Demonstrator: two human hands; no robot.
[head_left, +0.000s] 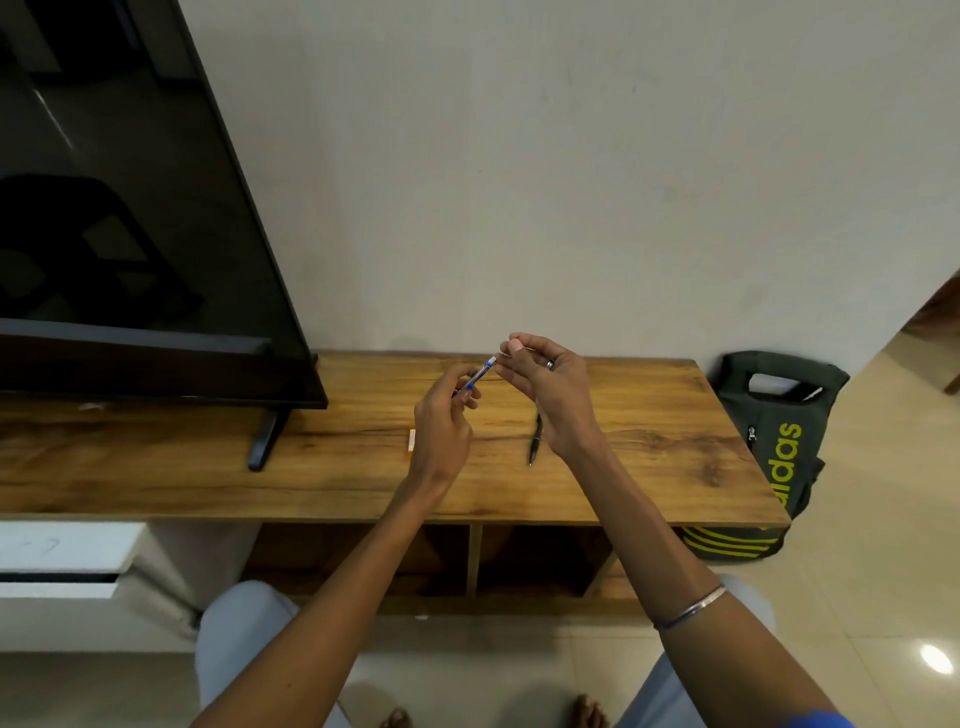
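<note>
A blue pen (480, 375) is held in the air above the wooden bench (649, 467), slanted up and to the right, between the two hands. Its lower barrel is pinched by the curled fingers and thumb of the left hand (441, 431). Its pale upper end is met by the right hand (550, 389), whose thumb and forefinger are pressed together just there. Whether the end itself or some thin part coming out of it is gripped cannot be told at this size. The step in hand is judged to be the taking apart or putting together of the pen at that end. For this to be done well, the barrel should be kept steady by the left hand, and the turning or pulling should be left to the right. The force should be kept in line with the barrel, so that nothing thin is bent. Light pressure is advised, since a small part could be flicked away and lost on the floor. The work is best kept over the bench, so that anything dropped is caught there. A black pen (535, 446) lies on the bench under the right wrist, and a small orange-and-white piece (411, 442) lies just left of the left hand; neither is touched. A television (130, 208) stands on the left, and a backpack (779, 447) is propped at the right end
</note>
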